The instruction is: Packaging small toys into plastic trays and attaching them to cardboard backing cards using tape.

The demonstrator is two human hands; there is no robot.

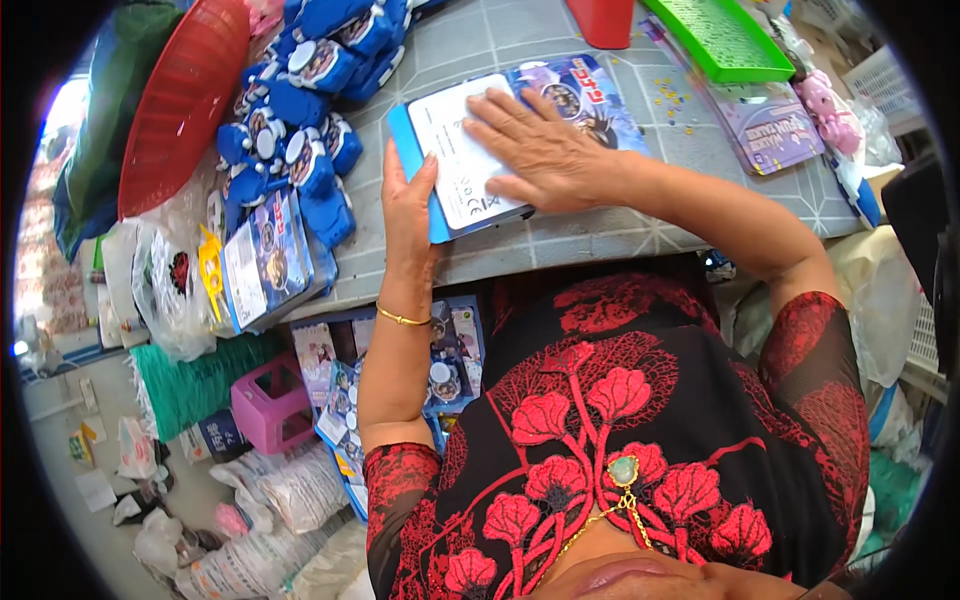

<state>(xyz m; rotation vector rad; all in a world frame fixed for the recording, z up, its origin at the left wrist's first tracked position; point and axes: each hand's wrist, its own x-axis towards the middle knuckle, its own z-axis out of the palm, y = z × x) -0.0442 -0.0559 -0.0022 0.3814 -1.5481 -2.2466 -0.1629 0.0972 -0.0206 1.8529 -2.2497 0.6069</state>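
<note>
A printed cardboard packaging card (465, 195), with a white panel and a bright blue left edge, lies near the table's front edge. My left hand (408, 205) grips its left edge, the thumb against the blue border; the fingers are partly hidden. Across the top of the white panel my right hand (540, 150) lies flat, fingers stretched out. Beyond that hand shows a colourful picture card (615, 100); whether it joins the white panel is hidden under my hand. To the left is a heap of blue plastic toy pieces (315, 160) with round faces.
A stack of printed cards (265, 265) sits at the table's left edge, beside a red basket (185, 100). At the far right are a green tray (730, 45), purple packages (770, 135) and a pink toy (830, 105). A purple stool (270, 405) stands below.
</note>
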